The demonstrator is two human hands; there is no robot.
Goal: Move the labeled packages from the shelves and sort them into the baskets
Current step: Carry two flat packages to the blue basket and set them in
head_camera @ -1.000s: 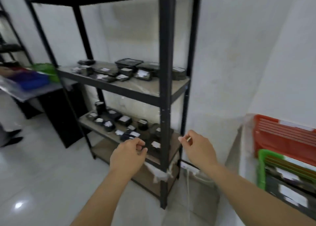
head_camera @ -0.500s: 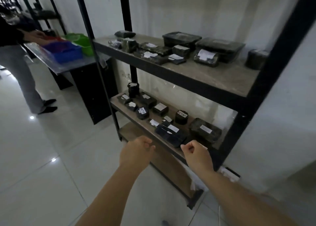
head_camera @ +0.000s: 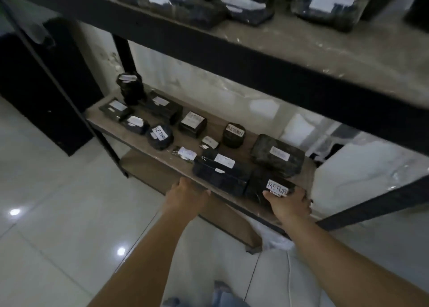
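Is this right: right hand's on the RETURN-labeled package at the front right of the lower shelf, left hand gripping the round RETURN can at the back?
Not quite. In the head view the right hand does grasp the RETURN-labeled package on the lower shelf, but the left hand is at the shelf's front edge, by the long black package. The round RETURN can sits untouched further back.

- Left hand (head_camera: 185, 196): bare, no glove, ring or watch visible.
- Right hand (head_camera: 290, 204): bare, no glove, ring or watch visible.
- Both forearms: bare to frame edge at 5 and 7 o'clock, no sleeves visible.
- Light blue denim trousers (head_camera: 222, 296) at 6 o'clock, partly visible.
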